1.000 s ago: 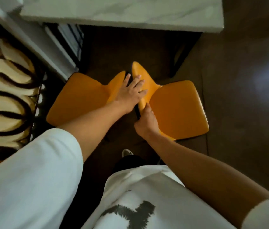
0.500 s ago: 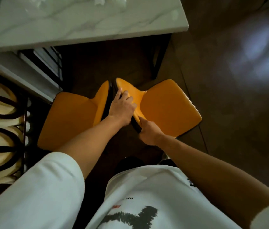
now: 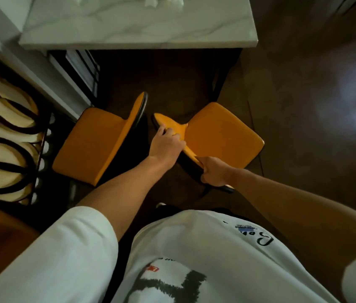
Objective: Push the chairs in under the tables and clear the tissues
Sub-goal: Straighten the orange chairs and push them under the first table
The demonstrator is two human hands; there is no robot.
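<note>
Since the earlier frames the two orange chairs have come apart: their backrests touched before, now a dark gap runs between them, and more of the tabletop shows at the top.

Left hand grips the top edge of the right chair backrest, fingers curled over the orange rim, thumb on the near side. Right hand grips the same backrest lower down at its near end, fingers wrapped around the dark edge. Both grips closed tight on that chair, nothing else held.

Left chair stands just left of the left-hand grip, untouched, its backrest upright and facing the gap. Right chair's seat extends right of both grips. Both chairs sit on the brown floor, short of the tabletop, not pushed under it.

Tissues: crumpled white, on the marble tabletop well beyond the grips, cut by the top frame edge.

Left of the left chair, a grey ledge and a patterned cream-and-black surface. White shirt and sleeve fill the bottom.
</note>
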